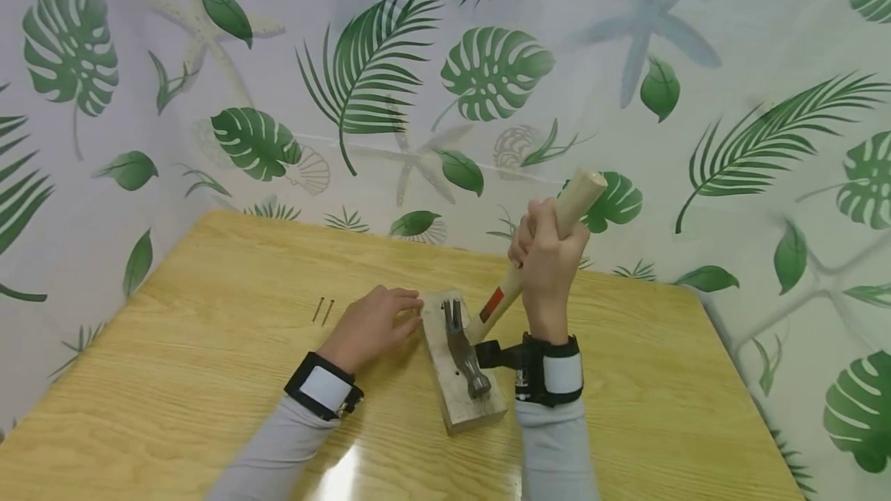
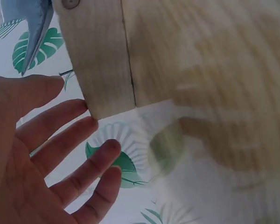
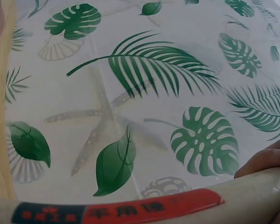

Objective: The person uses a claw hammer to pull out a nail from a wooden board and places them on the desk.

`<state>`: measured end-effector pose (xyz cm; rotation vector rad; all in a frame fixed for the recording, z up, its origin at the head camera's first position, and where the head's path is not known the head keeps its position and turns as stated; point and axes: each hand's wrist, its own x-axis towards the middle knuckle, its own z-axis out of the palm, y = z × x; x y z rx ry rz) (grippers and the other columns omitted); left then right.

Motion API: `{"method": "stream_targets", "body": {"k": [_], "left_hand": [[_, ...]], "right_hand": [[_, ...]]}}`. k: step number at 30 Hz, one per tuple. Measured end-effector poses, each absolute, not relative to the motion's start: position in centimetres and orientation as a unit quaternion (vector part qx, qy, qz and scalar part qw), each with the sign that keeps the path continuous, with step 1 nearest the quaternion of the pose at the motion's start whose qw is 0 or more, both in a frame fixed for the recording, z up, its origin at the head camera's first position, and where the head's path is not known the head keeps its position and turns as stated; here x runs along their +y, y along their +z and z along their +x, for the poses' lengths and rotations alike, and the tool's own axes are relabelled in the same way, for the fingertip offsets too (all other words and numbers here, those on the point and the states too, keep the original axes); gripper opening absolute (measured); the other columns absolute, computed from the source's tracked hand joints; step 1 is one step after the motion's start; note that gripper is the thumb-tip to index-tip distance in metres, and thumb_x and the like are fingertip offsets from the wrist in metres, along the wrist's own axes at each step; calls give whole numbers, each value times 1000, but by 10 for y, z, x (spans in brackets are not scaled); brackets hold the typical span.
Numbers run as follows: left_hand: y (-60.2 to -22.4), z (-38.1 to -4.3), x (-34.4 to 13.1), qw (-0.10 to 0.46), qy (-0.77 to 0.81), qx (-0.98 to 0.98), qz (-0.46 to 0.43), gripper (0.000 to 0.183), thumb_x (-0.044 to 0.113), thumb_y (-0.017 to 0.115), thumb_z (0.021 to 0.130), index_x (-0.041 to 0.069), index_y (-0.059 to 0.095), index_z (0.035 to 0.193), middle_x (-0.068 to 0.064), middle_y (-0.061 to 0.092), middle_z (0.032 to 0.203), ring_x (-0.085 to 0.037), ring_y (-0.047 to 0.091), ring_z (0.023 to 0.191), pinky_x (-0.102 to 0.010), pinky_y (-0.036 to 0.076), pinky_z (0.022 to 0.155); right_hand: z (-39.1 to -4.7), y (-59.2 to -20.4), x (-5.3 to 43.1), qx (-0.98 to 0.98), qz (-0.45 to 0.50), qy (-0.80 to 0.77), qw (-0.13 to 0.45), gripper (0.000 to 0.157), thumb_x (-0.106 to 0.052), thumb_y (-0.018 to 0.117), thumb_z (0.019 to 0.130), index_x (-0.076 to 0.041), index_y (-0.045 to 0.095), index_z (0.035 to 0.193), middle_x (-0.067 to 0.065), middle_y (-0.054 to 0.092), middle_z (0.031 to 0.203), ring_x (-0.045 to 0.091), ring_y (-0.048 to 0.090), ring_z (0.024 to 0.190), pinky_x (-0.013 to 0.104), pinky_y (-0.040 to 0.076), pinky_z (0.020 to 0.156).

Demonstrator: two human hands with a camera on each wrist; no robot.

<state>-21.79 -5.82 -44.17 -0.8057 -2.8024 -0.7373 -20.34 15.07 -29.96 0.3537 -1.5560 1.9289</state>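
Observation:
My right hand [image 1: 553, 253] grips the pale wooden handle of a claw hammer [image 1: 468, 354], its fingers wrapped round it near the butt end. The dark steel head overlaps a wooden block [image 1: 473, 414] in the head view, claw towards the wall. My left hand [image 1: 373, 325] lies at the block's left side, fingers loosely extended with the fingertips right at its far end. From the left wrist, a nail [image 2: 66, 72] sticks out of the block just beyond the thumb, below the claw tip. The right wrist view shows the handle's red and black label [image 3: 149, 205].
Two loose nails [image 1: 323, 311] lie on the wood-grain table [image 1: 230, 315] left of my left hand. A wall covering [image 1: 431, 99] printed with leaves, starfish and shells rises behind the table's far edge.

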Motion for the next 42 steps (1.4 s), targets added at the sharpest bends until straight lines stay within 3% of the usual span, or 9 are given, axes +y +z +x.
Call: {"method": "stream_targets", "body": {"k": [6, 10, 13, 18, 25, 30, 33, 37, 42], "left_hand": [[-443, -215, -55, 51, -248, -929, -269, 33, 23, 68, 97, 7, 72, 126, -8, 61, 143, -26, 56, 94, -38, 50, 78], [-441, -213, -54, 31, -272, -926, -260, 34, 18, 67, 98, 4, 69, 129, -9, 60, 144, -35, 62, 112, -46, 49, 102], [-442, -215, -54, 17, -294, -920, -256, 33, 14, 63, 100, 5, 68, 131, -8, 58, 145, -34, 56, 132, -49, 36, 116], [-445, -217, -55, 1, -328, -910, -254, 31, 11, 60, 101, 6, 69, 130, -7, 58, 144, -31, 56, 132, -45, 41, 112], [-444, -216, -60, 12, -320, -908, -269, 31, 11, 62, 100, 5, 69, 129, -9, 59, 143, -33, 61, 125, -47, 46, 107], [-443, -218, -61, 13, -314, -908, -278, 32, 12, 60, 102, 5, 67, 132, -9, 58, 143, -24, 70, 89, -34, 51, 75], [-443, -219, -61, 10, -317, -908, -275, 32, 12, 60, 102, 6, 67, 133, -8, 58, 144, -17, 53, 60, -31, 44, 63], [-446, -220, -63, 4, -322, -907, -272, 33, 11, 60, 101, 6, 67, 133, -8, 57, 144, -12, 34, 51, -29, 37, 55], [-448, -222, -66, 2, -326, -906, -272, 34, 12, 60, 101, 7, 67, 133, -9, 62, 139, -10, 34, 52, -27, 35, 53]], "right_hand": [[-239, -297, 144, -620, 74, 737, 259, 37, -14, 49, 102, -13, 40, 66, -6, 31, 48, 8, 29, 38, 22, 26, 40], [-267, -295, 133, -654, 46, 723, 218, 32, -14, 49, 101, -12, 43, 69, -6, 34, 49, 8, 31, 39, 22, 28, 40], [-288, -296, 128, -681, 30, 710, 175, 26, -17, 50, 101, -10, 46, 76, -6, 36, 49, 8, 33, 40, 22, 30, 42], [-313, -303, 118, -715, -14, 686, 138, 20, -18, 52, 100, -8, 50, 83, -4, 39, 50, 9, 36, 39, 22, 32, 41], [-328, -309, 94, -782, -25, 607, 137, 32, -23, 56, 98, -10, 53, 70, -2, 45, 51, 11, 44, 41, 23, 37, 41], [-330, -308, 82, -807, -2, 572, 149, 39, -27, 59, 99, -11, 53, 64, -2, 45, 49, 13, 42, 39, 26, 34, 39], [-332, -307, 79, -805, 8, 571, 159, 39, -26, 60, 99, -11, 52, 65, -2, 44, 49, 13, 41, 39, 27, 32, 40], [-333, -305, 77, -806, 5, 559, 197, 35, -26, 59, 99, -12, 52, 67, -2, 47, 52, 13, 45, 43, 27, 34, 43], [-332, -305, 73, -801, 27, 551, 232, 34, -24, 59, 98, -12, 50, 67, 1, 49, 54, 17, 46, 48, 30, 34, 46]]}}
